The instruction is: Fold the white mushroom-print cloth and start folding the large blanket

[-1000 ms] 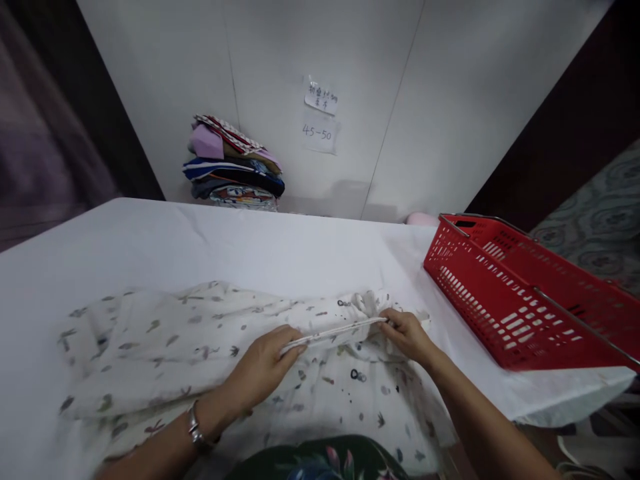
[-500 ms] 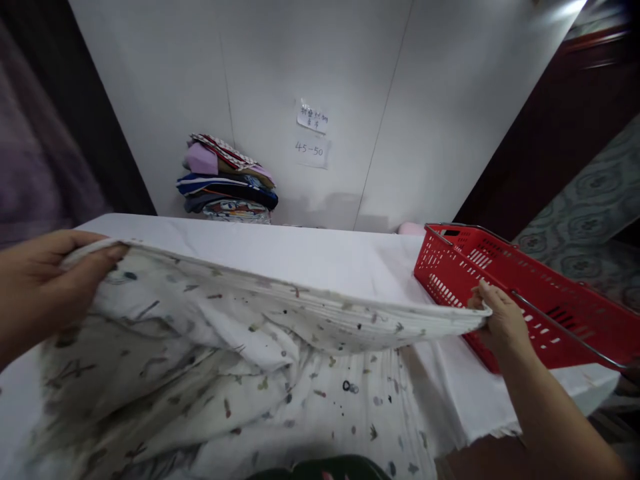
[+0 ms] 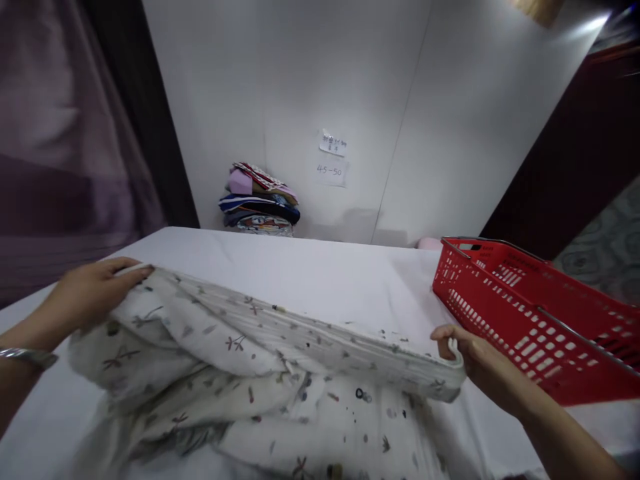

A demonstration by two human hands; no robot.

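Note:
A thin white cloth (image 3: 280,373) printed with small plants and shapes lies in loose folds, its far edge lifted between my two hands. My left hand (image 3: 97,290), with a metal bracelet on the wrist, pinches one corner at the left. At the right, my right hand (image 3: 467,350) grips the other end of that edge, which curls up between thumb and fingers. The raised edge slopes down from left to right, while the rest of the cloth bunches beneath it on the white-covered table (image 3: 320,277).
A red plastic basket (image 3: 505,310) with metal handles stands at the right, close beyond my right hand. Several folded fabrics (image 3: 263,207) are stacked against the wall at the back. Paper labels (image 3: 331,171) hang on the wall. A purple curtain (image 3: 65,153) is at the left.
Both hands have lowered the stretched edge toward the table, still holding it. The right end has dropped and curled. The view has shifted, bringing more of the left wrist and curtain into sight.

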